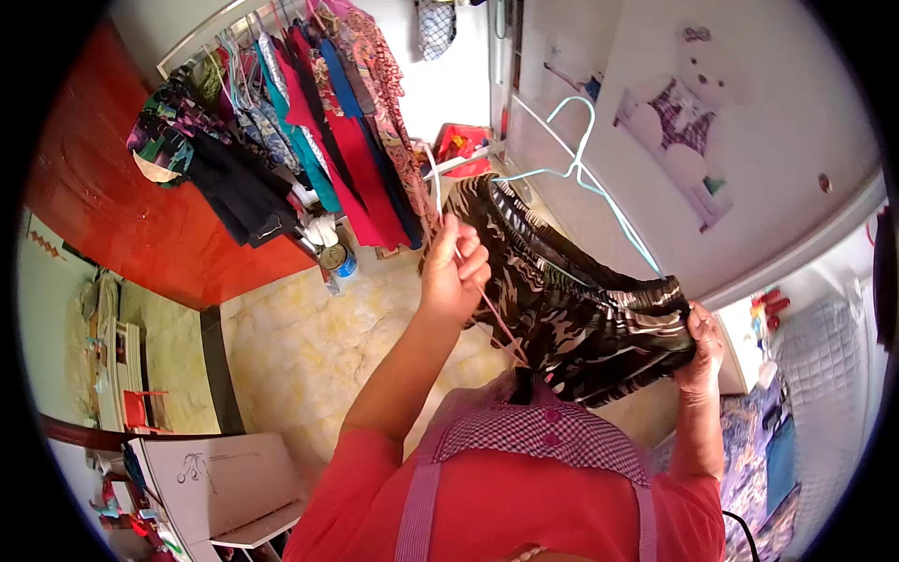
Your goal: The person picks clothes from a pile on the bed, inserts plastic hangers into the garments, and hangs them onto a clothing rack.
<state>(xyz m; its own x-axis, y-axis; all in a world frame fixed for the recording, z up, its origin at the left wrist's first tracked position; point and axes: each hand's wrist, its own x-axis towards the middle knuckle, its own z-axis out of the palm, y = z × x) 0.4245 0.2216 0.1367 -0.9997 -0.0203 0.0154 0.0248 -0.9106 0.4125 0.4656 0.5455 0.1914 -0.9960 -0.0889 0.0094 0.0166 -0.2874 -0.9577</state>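
Note:
Camouflage pants (581,318) with a gathered elastic waist hang in front of my chest. A light blue wire hanger (578,167) has its ends at the two sides of the waistband, its hook pointing up. My right hand (700,351) grips the right edge of the pants near the waist. My left hand (454,272) is closed around a pale hanger (436,183), whose hook rises above the fingers. A thin pink length (501,323) runs down from that hand toward the apron (534,436); its full shape is partly hidden.
Many clothes (365,187) hang from a rail (201,39) at the upper left. A tin can (338,260) stands on the floor beneath them. Behind the pants is a red container (464,150). A white cabinet (225,482) is at the lower left, and patterned bedding (749,450) at the right.

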